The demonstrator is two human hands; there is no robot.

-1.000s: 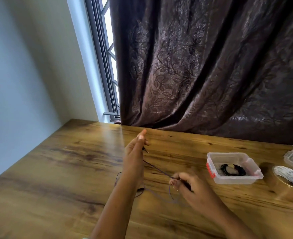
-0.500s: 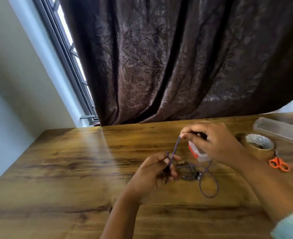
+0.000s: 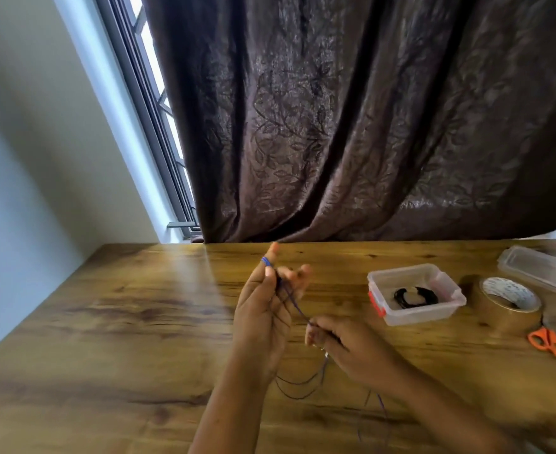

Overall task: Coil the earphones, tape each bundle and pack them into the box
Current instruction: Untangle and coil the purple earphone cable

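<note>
Two hands work one blue-violet earphone cable (image 3: 298, 309) above the wooden table (image 3: 106, 322). The left hand (image 3: 263, 319) stands upright. The cable is looped round its raised index finger (image 3: 271, 253), and the thumb pins the cable against that finger. From there the cable runs taut and downward to the right hand (image 3: 345, 345), whose fingertips (image 3: 311, 332) pinch it. The slack trails below both wrists onto the table. To the right stands the clear plastic box (image 3: 447, 290), lid off, with one black coiled earphone bundle (image 3: 414, 296) inside. Beyond it are a roll of brown tape (image 3: 507, 309), orange scissors (image 3: 550, 344) just beside the roll, and the clear lid (image 3: 538, 270) behind them.
</note>
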